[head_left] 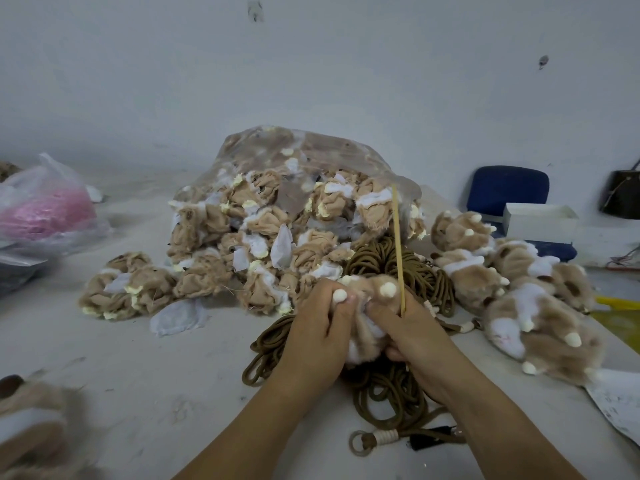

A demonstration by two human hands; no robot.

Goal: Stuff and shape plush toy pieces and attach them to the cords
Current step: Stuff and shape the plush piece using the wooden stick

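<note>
Table (145, 375) (dusty grey) against bare wall (311, 71), chair (507, 188) beyond.

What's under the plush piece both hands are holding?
Brown cords lie coiled on the table under the plush piece that the left hand and right hand hold. The hands cover whatever lies directly beneath.

small toy workshop, looks like. my table (145, 386) holds a clear plastic bag (311, 157) spilling unstuffed plush skins, finished plush pieces (519, 289) piled right, brown cords (388, 386) heaped by me (bare white wall (311, 64), blue chair (507, 187) behind).
</note>
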